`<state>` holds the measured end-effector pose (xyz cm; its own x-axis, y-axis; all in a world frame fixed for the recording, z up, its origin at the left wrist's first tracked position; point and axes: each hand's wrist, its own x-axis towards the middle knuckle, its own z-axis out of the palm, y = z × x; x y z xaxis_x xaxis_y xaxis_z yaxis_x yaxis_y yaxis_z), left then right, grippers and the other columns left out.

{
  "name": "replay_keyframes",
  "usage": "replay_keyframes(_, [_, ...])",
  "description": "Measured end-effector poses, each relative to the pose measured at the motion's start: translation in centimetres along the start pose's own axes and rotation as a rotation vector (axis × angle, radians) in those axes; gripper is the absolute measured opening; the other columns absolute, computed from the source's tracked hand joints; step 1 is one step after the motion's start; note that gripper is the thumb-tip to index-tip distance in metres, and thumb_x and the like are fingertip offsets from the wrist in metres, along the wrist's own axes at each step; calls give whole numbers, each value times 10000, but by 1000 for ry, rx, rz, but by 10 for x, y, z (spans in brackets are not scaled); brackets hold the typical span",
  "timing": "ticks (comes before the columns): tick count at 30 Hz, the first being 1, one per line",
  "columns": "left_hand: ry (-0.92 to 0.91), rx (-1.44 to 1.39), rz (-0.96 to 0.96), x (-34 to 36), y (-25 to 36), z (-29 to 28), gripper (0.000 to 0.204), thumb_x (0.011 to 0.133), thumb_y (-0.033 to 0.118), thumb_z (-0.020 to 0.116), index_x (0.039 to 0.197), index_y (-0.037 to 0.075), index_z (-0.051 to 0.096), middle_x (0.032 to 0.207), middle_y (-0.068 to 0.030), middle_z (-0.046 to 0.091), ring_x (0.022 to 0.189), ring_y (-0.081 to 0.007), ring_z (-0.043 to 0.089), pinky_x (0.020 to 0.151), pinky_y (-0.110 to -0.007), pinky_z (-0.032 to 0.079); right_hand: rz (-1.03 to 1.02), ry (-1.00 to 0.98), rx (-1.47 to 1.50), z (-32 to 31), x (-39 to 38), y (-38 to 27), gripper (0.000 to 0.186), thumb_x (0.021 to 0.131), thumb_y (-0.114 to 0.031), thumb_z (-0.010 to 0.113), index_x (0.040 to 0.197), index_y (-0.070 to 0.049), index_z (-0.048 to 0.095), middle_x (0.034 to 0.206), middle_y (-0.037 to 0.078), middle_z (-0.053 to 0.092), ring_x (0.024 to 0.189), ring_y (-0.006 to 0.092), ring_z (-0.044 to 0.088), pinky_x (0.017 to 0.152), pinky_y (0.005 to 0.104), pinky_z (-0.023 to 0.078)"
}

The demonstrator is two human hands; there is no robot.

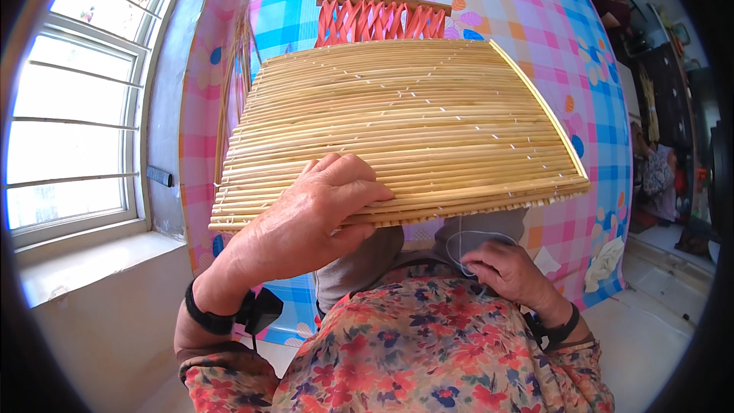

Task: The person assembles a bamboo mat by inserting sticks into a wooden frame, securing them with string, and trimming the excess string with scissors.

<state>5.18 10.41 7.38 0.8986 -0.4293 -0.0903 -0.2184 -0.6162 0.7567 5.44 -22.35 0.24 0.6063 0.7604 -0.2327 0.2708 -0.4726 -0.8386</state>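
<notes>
Gripping the near edge of a reed mat [397,122], the left hand [321,218] is closing over it, fingers lying across the top slats and the thumb tucking under the rim. The mat is filling the centre of the view, tilting up and away from the person, its far edge rising toward 12 o'clock and its right corner pointing to 3 o'clock. The right hand [508,271] is sitting at 5 o'clock, below the mat and apart from it, fingers curling narrowly and pinching a thin pale thread [466,248] that is looping just above the knuckles. Whether the thread is joining the mat cannot be told. A grey cloth [382,260] is lying under the mat's near edge, between the two hands. A red woven frame [380,21] is showing past the mat's far edge at 12 o'clock. A checked, flowered sheet [535,38] is spreading beneath everything. A window [73,107] is standing at 9 o'clock. Both wrists are wearing black bands, and floral sleeves are filling the lower edge.
</notes>
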Motion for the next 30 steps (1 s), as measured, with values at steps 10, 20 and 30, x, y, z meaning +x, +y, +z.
replay_keyframes(10, [47, 39, 10, -1, -2, 6, 414, 705, -7, 709, 1108, 49, 632, 1006, -86, 527, 976, -285, 538, 850, -383, 460, -19, 9, -7, 1, 2, -1, 145, 872, -112, 639, 1011, -68, 642, 881, 120, 636, 781, 322, 630, 673, 393, 508])
replay_keyframes(20, [46, 12, -1, -1, -2, 7, 391, 707, -24, 694, 1088, 48, 641, 998, -81, 522, 951, -276, 534, 824, -372, 458, -24, 1, -19, 1, 3, 0, 159, 869, -113, 640, 1021, -69, 642, 898, 102, 640, 804, 313, 632, 685, 386, 512])
replay_keyframes(30, [68, -59, -48, 0, 0, 9, 329, 755, -26, 696, 1073, 39, 641, 972, -68, 526, 922, -224, 548, 735, -331, 483, -56, -8, -32, 1, 5, 2, 155, 875, -115, 629, 1025, -74, 633, 885, 102, 627, 806, 308, 627, 685, 382, 510])
